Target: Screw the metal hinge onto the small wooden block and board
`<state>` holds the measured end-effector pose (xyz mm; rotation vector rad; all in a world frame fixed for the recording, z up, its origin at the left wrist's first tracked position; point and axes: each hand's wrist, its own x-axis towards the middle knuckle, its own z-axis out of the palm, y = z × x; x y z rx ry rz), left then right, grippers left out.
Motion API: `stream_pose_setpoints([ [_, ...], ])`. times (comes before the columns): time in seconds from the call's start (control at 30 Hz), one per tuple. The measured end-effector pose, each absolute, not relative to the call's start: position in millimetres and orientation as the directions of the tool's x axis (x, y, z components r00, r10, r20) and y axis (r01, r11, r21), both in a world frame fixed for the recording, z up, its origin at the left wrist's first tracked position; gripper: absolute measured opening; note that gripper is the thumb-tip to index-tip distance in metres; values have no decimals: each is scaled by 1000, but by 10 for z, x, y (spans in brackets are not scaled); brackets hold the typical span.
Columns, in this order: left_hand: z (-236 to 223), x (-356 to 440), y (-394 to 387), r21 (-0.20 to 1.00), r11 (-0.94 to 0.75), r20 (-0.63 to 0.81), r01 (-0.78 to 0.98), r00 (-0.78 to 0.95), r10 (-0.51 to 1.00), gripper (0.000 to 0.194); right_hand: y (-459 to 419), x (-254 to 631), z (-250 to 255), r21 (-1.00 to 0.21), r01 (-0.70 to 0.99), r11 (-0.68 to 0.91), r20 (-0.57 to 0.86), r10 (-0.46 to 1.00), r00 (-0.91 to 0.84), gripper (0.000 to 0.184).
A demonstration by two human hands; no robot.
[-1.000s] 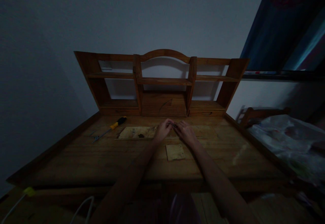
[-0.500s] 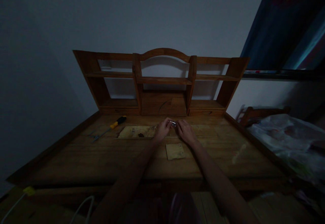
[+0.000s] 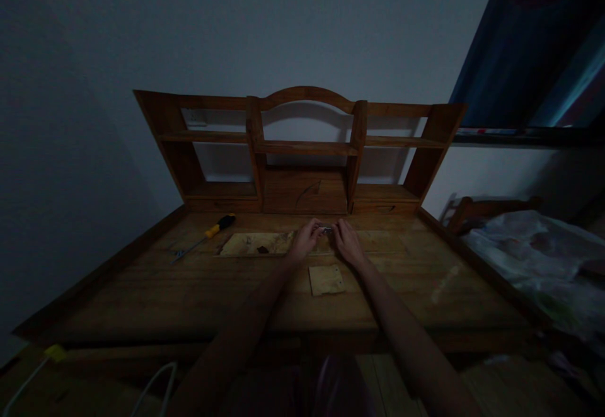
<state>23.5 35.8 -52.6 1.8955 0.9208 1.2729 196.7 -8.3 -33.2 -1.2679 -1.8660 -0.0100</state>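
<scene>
A small shiny metal piece (image 3: 326,230), too dim to name more exactly, spans the gap between my two hands above the back of the wooden desk (image 3: 189,303). My left hand (image 3: 306,240) has its fingers closed on the piece's left end. The fingers of my right hand (image 3: 348,242) pinch its right end. Under and beside both hands lies a long, pale wooden board (image 3: 246,244) with a ragged left end and a dark hole. Nearer to me, between my forearms, sits a small square piece of wood (image 3: 326,279).
To the left lies a yellow-and-black screwdriver (image 3: 220,225), with small metal bits (image 3: 178,253) by its tip. A wooden shelf unit (image 3: 302,148) stands along the back of the desk. Plastic bags (image 3: 534,253) are heaped to the right, beside a chair back (image 3: 491,206).
The metal piece has turned to lie more level between my fingers. My right hand has shifted slightly to the right. The screwdriver and boards stay where they were.
</scene>
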Motion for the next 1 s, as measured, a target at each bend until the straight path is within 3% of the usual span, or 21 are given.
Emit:
stream_pose_setpoints([
  [0.4, -476, 218, 309, 805, -560, 503, 195, 277, 819, 16, -27, 2022, -375, -632, 599, 492, 564, 822, -79, 26],
  [1.0, -471, 246, 320, 836, -527, 476, 155, 272, 836, 15, -76, 2018, -316, -501, 712, 492, 624, 776, -97, 24],
])
